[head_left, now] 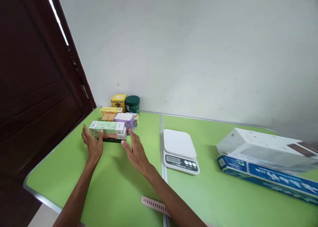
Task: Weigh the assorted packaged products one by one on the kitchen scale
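A small stack of slim boxes stands at the left of the green table, with a pale green and white box (107, 127) on top. Under it lie a pinkish box (111, 136) and a dark box (114, 140). My left hand (93, 144) is at the stack's left end, its fingers apart and the thumb by the front face. At the right end is my right hand (136, 153), also with fingers spread. Whether either hand touches the boxes I cannot tell. Just behind sit a purple and white pack (125, 118) and an orange pack (108, 117).
Farther back are a yellow box (118, 101), a flat yellow box (111, 110) and a green tub (132, 104). A white kitchen scale (180, 147) stands mid-table (146, 177). On the right, a white box (268, 147) rests on a long blue box (268, 177). A pink strap (154, 204) lies in front.
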{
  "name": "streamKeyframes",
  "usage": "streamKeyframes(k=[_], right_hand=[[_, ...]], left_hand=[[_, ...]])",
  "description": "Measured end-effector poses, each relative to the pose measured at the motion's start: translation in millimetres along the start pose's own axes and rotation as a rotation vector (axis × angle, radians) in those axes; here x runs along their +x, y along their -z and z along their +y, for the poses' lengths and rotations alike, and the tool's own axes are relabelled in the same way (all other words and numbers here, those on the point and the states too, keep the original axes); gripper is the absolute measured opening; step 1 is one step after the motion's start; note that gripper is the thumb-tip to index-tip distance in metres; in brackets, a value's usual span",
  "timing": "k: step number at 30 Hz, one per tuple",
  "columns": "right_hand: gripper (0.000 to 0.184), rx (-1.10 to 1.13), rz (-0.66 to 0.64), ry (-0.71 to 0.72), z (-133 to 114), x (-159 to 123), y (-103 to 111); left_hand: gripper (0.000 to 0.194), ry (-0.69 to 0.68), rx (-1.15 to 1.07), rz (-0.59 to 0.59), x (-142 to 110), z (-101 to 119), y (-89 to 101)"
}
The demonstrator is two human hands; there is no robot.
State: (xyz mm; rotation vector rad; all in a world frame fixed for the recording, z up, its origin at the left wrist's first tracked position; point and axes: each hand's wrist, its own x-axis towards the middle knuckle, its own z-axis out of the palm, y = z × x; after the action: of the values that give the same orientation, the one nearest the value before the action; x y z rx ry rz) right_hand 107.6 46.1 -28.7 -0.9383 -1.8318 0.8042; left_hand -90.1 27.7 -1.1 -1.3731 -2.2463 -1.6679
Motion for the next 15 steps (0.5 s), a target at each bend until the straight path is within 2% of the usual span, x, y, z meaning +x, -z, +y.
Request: streamKeyframes(k=[2, 3, 7, 10, 12, 15], right_hand=[[0.066, -0.064, -0.007, 0.059, 2, -27, 27], [0.06, -0.099, -0.001, 0.075, 4, -42, 43], [0.048, -0.258, 0.152, 0.093, 16, -107, 109], [0.042, -0.367, 0.366, 0.005, 29, -151, 167], [0.04, -0.442, 0.563, -0.097, 41, -175, 210], [0.053, -0.595, 0.891, -0.25, 67, -203, 276]], left_hand=[[0.088, -0.133, 0.02, 0.01, -19, 9, -0.3], [0.088, -0.192, 0.003, -0.022, -32, 15, -2.2], [0.082, -0.295, -0.126, -0.327, -102, 39, -19.5], [0.076, -0.336, -0.218, -0.633, -162, 63, -33.9], [0.074, -0.368, -0.304, -0.858, -196, 84, -42.6], [0.076, -0.398, -0.418, -1.168, -233, 127, -61.5]])
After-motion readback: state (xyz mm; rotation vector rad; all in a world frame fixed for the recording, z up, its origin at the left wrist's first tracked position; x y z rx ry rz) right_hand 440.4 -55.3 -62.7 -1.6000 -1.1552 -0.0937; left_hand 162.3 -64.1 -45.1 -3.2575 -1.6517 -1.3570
